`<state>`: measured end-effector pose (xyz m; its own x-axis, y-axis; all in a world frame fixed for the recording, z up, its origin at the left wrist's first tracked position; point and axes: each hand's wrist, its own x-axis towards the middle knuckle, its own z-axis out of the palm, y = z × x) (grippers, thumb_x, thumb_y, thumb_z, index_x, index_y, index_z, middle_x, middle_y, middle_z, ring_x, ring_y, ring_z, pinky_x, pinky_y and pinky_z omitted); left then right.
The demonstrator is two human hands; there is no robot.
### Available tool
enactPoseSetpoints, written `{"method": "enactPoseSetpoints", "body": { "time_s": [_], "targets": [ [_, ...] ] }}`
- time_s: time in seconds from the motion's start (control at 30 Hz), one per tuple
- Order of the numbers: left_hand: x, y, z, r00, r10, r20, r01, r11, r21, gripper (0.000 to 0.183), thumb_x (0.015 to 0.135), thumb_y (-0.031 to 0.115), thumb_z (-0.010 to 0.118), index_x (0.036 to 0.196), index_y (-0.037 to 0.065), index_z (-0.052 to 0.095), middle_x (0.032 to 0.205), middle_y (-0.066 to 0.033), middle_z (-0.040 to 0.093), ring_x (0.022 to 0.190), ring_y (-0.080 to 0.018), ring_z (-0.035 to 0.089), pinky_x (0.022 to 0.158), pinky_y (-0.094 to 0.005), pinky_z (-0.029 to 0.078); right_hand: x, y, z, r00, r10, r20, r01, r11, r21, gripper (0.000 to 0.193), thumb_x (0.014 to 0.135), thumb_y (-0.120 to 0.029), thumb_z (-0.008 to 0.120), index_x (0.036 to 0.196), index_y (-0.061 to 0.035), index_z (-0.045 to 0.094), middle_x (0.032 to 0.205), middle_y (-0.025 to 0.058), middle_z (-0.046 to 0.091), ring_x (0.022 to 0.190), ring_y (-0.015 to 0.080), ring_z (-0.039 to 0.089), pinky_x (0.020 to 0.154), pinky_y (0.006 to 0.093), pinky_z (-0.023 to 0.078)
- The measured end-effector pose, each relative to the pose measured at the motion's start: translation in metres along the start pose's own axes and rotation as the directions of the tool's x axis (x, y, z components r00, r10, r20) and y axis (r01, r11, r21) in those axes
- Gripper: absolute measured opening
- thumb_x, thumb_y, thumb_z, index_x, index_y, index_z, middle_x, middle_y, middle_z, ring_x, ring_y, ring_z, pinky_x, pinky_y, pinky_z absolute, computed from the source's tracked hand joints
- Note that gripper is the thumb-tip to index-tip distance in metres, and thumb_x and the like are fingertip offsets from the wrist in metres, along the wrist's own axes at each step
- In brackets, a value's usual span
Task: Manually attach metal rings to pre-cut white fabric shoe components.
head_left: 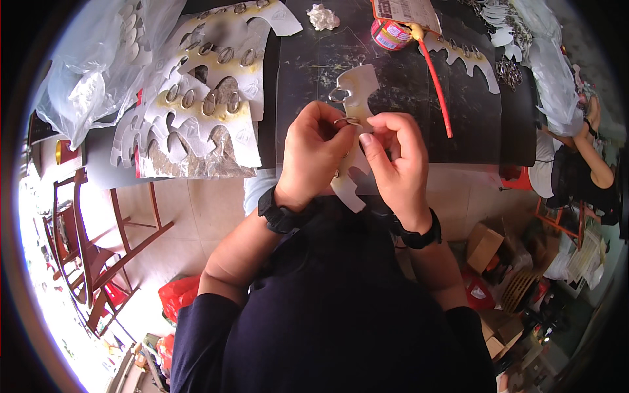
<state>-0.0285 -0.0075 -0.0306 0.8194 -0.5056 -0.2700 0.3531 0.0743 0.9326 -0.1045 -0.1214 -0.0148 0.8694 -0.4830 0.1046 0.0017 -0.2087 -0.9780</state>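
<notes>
A white scalloped strip point(360, 82) with yellowish glue smears lies lengthwise in front of me on the dark work surface. One metal oval ring sits near its far end. My left hand point(309, 152) pinches another metal oval ring point(351, 122) over the strip's middle, its other fingers curled. Close beside it, my right hand point(401, 157) has thumb and index finger curved around the strip's edge at that ring. Lower down, under my left fingers, part of a further ring shows. Both wrists wear black bands.
Overlapping white strips with rings point(247, 147) lie at the left, by a clear plastic bag point(92, 78). Farther off are a crumpled white lump point(323, 18), a pink tin point(389, 37), a red-handled brush point(435, 85) and a metal ring pile point(508, 73). A person point(595, 157) sits at the right.
</notes>
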Motion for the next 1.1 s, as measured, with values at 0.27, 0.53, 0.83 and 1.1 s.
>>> {"method": "enactPoseSetpoints", "body": {
  "time_s": [0.27,0.53,0.83,1.1],
  "targets": [
    [-0.004,0.013,-0.003,0.998,0.016,0.054,-0.031,0.955,0.294,0.013,0.082,0.000,0.064,0.090,0.002,0.054,0.082,0.0002,0.059,0.070,-0.0043,0.055,0.060,-0.0184,0.044,0.014,0.001,-0.007,0.924,-0.328,0.198,0.383,0.820,-0.426,0.017,0.077,0.005,0.065,0.090,-0.0011,0.056,0.087,0.0111,0.052,0.071,0.0233,0.057,0.059,0.0315,0.046],
    [-0.004,0.005,-0.003,0.996,0.016,0.090,0.004,0.976,-0.220,0.014,0.081,0.004,0.067,0.086,0.002,0.053,0.074,-0.0006,0.059,0.065,-0.0055,0.055,0.057,-0.0214,0.045,-0.004,0.006,0.001,0.981,0.182,0.071,-0.192,0.964,0.183,0.006,0.094,-0.009,0.053,0.094,-0.0031,0.053,0.069,-0.0074,0.046,0.061,-0.0020,0.040,0.052,0.0167,0.034],
    [-0.007,0.010,-0.006,0.997,0.062,0.034,-0.065,0.994,0.092,0.014,0.080,0.003,0.066,0.086,0.001,0.054,0.072,-0.0003,0.058,0.063,-0.0038,0.054,0.055,-0.0197,0.044,0.000,-0.013,-0.003,0.957,-0.261,0.125,0.288,0.901,-0.324,0.014,0.081,0.005,0.063,0.091,-0.0003,0.055,0.098,0.0092,0.052,0.070,0.0147,0.059,0.059,0.0254,0.050],
    [-0.008,0.009,-0.009,0.992,0.095,0.087,-0.112,0.971,0.211,0.012,0.081,0.003,0.066,0.086,0.002,0.055,0.073,0.0021,0.058,0.064,-0.0022,0.052,0.055,-0.0176,0.042,0.003,-0.010,0.000,0.937,-0.307,0.164,0.348,0.811,-0.470,0.016,0.079,0.007,0.062,0.091,-0.0010,0.055,0.089,0.0101,0.054,0.071,0.0254,0.060,0.059,0.0339,0.049]
  ]
}}
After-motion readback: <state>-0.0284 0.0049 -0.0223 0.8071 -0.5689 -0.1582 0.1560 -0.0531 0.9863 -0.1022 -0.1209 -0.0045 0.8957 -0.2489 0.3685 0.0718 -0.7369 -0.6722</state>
